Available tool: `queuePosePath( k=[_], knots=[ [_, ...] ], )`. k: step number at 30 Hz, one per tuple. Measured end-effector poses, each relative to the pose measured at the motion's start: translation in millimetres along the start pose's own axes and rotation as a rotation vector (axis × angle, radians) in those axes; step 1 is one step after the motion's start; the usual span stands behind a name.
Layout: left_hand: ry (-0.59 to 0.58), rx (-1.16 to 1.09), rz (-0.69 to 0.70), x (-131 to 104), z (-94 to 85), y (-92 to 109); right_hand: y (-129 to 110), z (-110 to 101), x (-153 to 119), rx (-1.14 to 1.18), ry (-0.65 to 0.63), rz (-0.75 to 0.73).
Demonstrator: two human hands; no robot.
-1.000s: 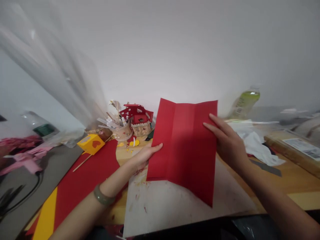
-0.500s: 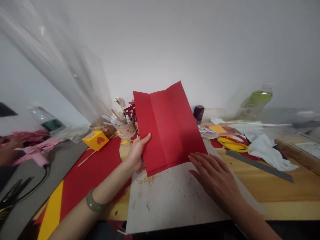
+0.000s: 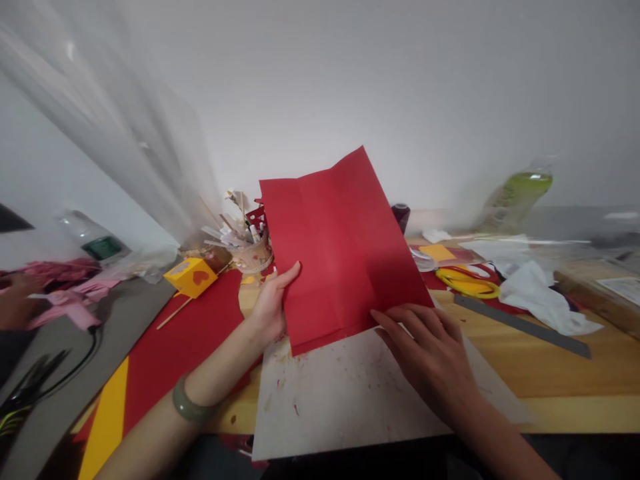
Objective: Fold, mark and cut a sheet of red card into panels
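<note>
A creased sheet of red paper (image 3: 335, 247) is held up and tilted over a stained white board (image 3: 340, 407). My left hand (image 3: 273, 300) grips its left edge, thumb on the front face and the other fingers behind. At the lower right edge, my right hand (image 3: 425, 347) pinches the paper between bent fingers and a thumb that is mostly hidden. Soft vertical folds run down the sheet, and along its bottom a second edge shows, doubled or layered.
Left lie a yellow paper box with hearts (image 3: 197, 277) on a stick, red card (image 3: 185, 353) and a pink glue gun (image 3: 75, 310) near another person's hand (image 3: 17, 300). Right are yellow-handled scissors (image 3: 467, 283), a grey ruler (image 3: 523, 327), crumpled tissue (image 3: 543, 300) and a bottle (image 3: 520, 193).
The red paper has opened flatter and wider, its folds less sharp. My right hand's fingers have bent from nearly straight into a pinch on the lower edge.
</note>
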State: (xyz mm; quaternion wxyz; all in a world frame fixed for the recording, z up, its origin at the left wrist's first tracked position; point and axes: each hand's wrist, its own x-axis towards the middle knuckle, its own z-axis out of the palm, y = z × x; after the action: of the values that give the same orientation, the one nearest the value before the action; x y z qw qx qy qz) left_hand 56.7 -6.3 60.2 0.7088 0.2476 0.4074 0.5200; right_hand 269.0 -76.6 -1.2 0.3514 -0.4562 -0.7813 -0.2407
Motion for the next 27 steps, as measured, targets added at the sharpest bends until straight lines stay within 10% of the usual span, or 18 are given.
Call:
queuePosePath(
  k=[18,27],
  knots=[
    [0.005,0.178,0.027,16,-13.4,-16,-1,2,-16,0.099,0.086,-0.052],
    [-0.314,0.444,0.116,2,-5.4,-31,17,-14,-53,0.05,-0.029,-0.326]
  ],
)
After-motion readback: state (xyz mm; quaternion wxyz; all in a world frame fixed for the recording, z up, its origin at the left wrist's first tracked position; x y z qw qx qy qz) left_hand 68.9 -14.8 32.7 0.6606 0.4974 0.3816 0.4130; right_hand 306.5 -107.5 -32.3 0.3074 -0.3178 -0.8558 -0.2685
